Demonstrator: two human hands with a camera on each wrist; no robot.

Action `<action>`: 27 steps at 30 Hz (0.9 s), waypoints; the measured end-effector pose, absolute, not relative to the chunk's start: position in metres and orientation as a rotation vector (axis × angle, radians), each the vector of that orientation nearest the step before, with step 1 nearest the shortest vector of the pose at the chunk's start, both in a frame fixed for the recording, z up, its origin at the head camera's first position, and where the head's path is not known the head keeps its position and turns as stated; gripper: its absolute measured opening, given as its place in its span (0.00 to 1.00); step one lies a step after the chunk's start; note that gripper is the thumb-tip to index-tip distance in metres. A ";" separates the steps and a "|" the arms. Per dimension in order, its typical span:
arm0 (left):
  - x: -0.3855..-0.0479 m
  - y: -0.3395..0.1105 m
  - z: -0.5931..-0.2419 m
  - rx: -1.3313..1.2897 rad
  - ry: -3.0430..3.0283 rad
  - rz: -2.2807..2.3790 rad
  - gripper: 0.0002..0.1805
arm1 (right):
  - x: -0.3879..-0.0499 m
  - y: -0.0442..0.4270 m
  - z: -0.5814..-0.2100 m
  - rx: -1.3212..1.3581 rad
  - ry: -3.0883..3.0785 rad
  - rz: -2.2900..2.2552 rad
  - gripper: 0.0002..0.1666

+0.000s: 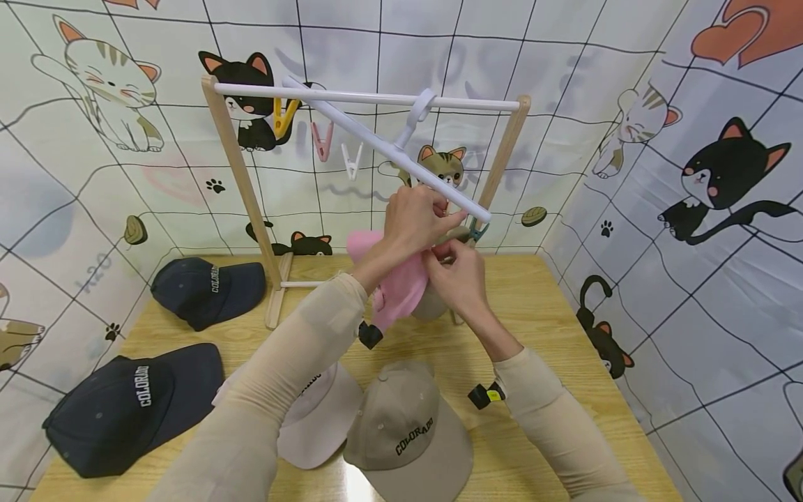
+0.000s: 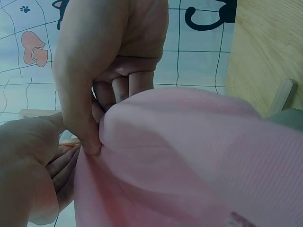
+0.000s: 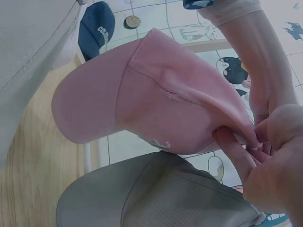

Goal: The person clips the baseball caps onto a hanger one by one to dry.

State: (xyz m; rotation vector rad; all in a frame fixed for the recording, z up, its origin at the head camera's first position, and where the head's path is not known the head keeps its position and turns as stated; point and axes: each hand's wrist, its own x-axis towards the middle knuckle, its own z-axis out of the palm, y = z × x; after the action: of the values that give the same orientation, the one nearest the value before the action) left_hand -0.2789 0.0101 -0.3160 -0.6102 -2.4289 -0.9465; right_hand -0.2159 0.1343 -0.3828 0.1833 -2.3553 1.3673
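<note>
Just under the hanger's low end, my left hand curls its fingers around what looks like an orange clip, mostly hidden. My right hand pinches the edge of a pink cap between thumb and fingers. That cap hangs sideways, brim away from the fingers, its edge close to my left fingertips. Beside it an olive-grey cap hangs from a teal clip. The white hanger slopes down to the right, its hook over the rack's rod.
Yellow, pink and white clips dangle from the hanger. Wooden posts carry the rod. On the table lie two navy caps, a pale cap and a khaki cap.
</note>
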 end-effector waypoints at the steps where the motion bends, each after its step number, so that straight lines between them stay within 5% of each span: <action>1: -0.279 0.010 -0.316 -0.611 -2.428 -0.948 0.25 | -0.216 0.135 -0.383 0.185 -2.348 1.374 0.14; 27: -0.278 0.011 -0.316 -0.655 -2.429 -0.987 0.24 | -0.214 0.145 -0.381 0.115 -2.347 1.244 0.13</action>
State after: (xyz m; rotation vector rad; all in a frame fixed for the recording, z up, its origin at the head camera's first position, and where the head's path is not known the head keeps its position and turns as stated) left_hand -0.2781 0.0109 -0.3163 -0.6555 -2.4294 -0.9868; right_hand -0.2139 0.1451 -0.3814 0.1152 -2.3474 1.2439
